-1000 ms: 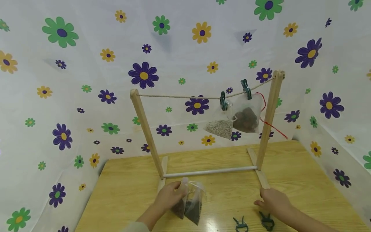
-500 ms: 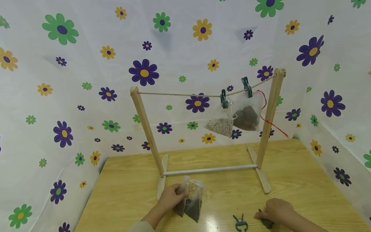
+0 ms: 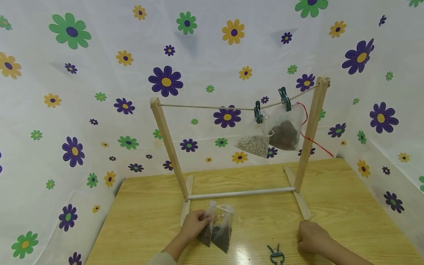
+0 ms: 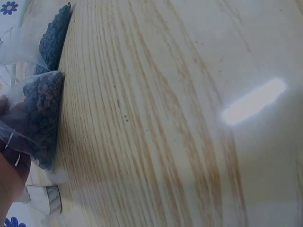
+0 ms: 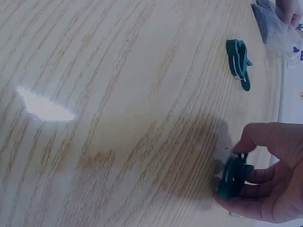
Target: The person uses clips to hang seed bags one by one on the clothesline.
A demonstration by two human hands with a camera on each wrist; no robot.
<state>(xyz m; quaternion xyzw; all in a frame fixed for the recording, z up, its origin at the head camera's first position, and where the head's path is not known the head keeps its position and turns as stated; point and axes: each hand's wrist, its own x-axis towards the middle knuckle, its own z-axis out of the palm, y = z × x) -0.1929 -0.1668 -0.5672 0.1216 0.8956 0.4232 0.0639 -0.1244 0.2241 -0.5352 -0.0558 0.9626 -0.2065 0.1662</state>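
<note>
My left hand (image 3: 193,224) pinches the upper part of a small sheer drawstring bag (image 4: 40,111) filled with dark brown bits, low over the table. Right beside it is a second sheer bag (image 3: 222,236) with blackish contents and a pale tie; whether my fingers also grip it, I cannot tell. On the right, my right hand (image 3: 312,237) holds a dark green spring clip (image 5: 233,177) between thumb and fingers; the hand hides the clip from the head view. Another green clip (image 3: 276,255) lies on the table between the hands.
Behind the hands stands a wooden rack with a left post (image 3: 169,151), a right post (image 3: 310,136) and a rope (image 3: 205,107). Green clips on the rope hold a bag of pale grains (image 3: 254,144) and a bag of brown lumps (image 3: 284,134). Flowered cloth surrounds the table (image 3: 142,206).
My right hand has come down onto the right-hand clip, taken hold of it and shifted slightly. The left hand and its bag have barely moved.
</note>
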